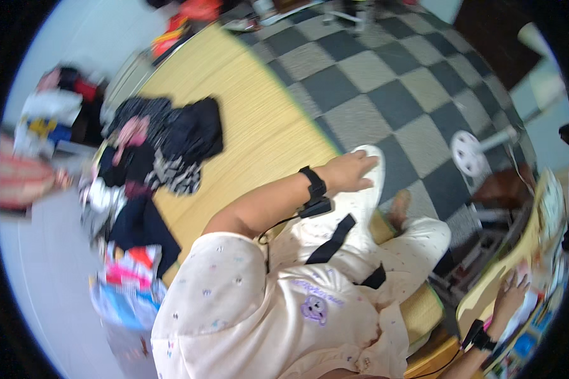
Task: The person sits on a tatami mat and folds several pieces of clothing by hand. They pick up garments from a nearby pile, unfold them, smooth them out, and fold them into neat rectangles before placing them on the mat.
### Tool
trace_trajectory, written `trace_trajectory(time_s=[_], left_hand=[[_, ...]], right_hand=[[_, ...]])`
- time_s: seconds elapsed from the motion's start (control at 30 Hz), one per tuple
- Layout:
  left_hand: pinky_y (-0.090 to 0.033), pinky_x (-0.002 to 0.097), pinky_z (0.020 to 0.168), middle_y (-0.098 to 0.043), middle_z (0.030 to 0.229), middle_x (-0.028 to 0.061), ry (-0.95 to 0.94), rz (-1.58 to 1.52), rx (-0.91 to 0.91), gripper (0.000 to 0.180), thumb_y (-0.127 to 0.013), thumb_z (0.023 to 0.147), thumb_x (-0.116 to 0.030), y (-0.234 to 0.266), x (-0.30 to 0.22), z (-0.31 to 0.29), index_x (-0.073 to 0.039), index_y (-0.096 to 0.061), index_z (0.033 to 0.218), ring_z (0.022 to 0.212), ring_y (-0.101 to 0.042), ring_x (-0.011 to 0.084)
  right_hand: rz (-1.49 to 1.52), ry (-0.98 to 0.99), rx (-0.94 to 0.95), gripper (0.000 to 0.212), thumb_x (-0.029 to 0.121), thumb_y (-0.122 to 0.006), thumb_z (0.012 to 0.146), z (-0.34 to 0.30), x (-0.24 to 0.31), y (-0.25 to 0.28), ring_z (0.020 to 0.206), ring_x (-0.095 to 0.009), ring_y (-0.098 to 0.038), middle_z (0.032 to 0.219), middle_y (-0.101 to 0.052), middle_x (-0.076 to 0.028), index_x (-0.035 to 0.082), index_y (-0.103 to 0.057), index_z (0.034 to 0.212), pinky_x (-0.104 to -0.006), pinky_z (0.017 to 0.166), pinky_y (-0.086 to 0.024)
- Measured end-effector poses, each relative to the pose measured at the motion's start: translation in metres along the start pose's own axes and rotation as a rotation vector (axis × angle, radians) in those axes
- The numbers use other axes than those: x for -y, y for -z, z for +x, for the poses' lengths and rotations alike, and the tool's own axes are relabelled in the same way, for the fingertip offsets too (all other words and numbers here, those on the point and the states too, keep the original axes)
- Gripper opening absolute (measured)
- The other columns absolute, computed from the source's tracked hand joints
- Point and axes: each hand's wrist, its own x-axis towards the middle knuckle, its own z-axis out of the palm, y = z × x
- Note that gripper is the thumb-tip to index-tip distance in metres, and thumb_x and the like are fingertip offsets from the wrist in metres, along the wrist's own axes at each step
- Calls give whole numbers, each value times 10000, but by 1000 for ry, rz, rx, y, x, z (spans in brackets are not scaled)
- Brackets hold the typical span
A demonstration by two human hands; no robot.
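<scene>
My left hand (pixel 349 172) lies on the knee of my white printed trousers (pixel 376 189), its fingers stretched out and apart, holding nothing. A black strap with a small dark box sits on that wrist. Off to the right, my right hand (pixel 512 295) reaches over a cluttered light wooden table (pixel 480 297). Its fingers look spread, near pale and pinkish things that are too blurred to name. A black band (pixel 480 336) is around the right wrist.
Dark and patterned clothes (pixel 171 139) lie heaped on the yellow woven mat (pixel 259 114) to the left. More clothes and a blue-white bag (pixel 126 303) are along its edge. Grey checkered carpet (pixel 373 95) covers the floor. A white round stand base (pixel 468 153) stands at the right.
</scene>
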Motion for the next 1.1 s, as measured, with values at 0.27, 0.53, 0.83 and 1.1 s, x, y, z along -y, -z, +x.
trace_trajectory(time_s=[0.27,0.53,0.83,1.1], left_hand=[[-447,407,963,-605,1189,227,442,35,-459,479,-636,867,-312,42,48,-171,7,-583,1221,1122,-563,368],[-483,415,907,-621,1151,211,956,96,-756,437,-629,838,-309,16,119,-302,-10,-629,1156,1034,-600,385],[-498,418,867,-662,1029,259,1316,73,-1219,471,-623,830,-258,69,285,-384,18,-586,1210,972,-636,389],[-406,412,1029,-530,1301,267,1394,142,-1148,525,-598,863,-353,137,376,-392,-43,-557,1285,1232,-469,438]], right_hand=[[823,973,5,490,51,-653,804,26,240,117,1293,-375,-426,1401,-449,-202,62,-552,1283,-410,1074,-352],[861,1198,366,453,70,-635,829,8,303,110,1247,-390,-470,1340,-504,-230,22,-554,1272,-404,1046,-379],[797,715,614,357,40,-584,862,8,248,31,1076,-237,-606,1179,-625,-193,-42,-581,1209,-333,924,-465],[896,549,638,255,22,-578,876,8,220,-24,924,-187,-592,1049,-605,-134,-73,-595,1112,-288,810,-479]])
